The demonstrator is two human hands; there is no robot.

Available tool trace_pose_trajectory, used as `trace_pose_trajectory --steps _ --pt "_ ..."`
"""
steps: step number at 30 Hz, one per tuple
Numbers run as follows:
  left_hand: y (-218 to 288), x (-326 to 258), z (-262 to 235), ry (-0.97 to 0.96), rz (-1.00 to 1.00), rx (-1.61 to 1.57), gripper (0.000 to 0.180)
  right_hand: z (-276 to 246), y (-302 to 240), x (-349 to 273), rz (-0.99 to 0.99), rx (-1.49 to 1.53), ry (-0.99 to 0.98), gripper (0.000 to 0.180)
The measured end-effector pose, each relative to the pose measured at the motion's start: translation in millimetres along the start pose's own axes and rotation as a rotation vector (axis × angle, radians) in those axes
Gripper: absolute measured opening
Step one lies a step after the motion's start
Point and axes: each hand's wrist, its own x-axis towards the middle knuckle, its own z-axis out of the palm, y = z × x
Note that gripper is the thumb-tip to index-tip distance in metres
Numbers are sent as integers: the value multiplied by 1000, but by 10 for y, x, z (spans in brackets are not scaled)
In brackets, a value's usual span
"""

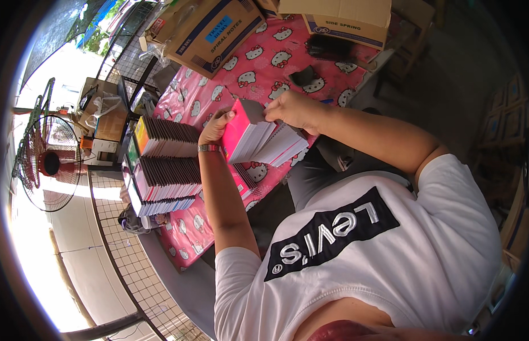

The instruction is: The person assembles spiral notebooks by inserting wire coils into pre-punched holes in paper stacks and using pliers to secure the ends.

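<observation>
A thick notebook block (244, 133) with a bright pink cover is held up over the table, its white pages fanned apart. My left hand (215, 128) grips its left side, the thumb against the pink cover. At the upper right edge, my right hand (296, 109) is closed, with fingertips pinched at the pages. Exactly which sheets they hold is hidden. Under my left forearm lies another spiral notebook (243, 181), partly covered. To the left stand stacks of spiral notebooks (168, 136) with dark bindings.
A pink tablecloth (213, 94) with white cartoon cat faces covers the table. Cardboard boxes (213, 34) stand along its far side. Black binding coils (330, 48) and a small dark object (302, 76) lie near the far right. A fan (48, 162) stands left by a wire mesh.
</observation>
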Motion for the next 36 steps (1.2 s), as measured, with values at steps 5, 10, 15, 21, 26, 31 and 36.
trace_pose_trajectory --steps 5,10,15,21,26,31,36 --pt "-22 39 43 66 -64 45 58 -5 34 63 92 382 39 11" --pt "30 140 81 -2 -135 158 70 -102 15 136 270 403 -10 28" --pt "126 166 168 -43 -87 231 73 22 -64 58 186 184 79 88" --pt "111 81 109 -156 -69 8 74 212 -327 -26 203 77 54 117" --pt "331 -119 99 -130 -148 27 68 210 -484 -29 233 188 -48 104" --pt "657 -284 144 -114 -157 32 60 192 -626 48 127 222 -145 100" --pt "538 -419 287 159 133 -318 80 197 -868 242 -157 263 -83 105"
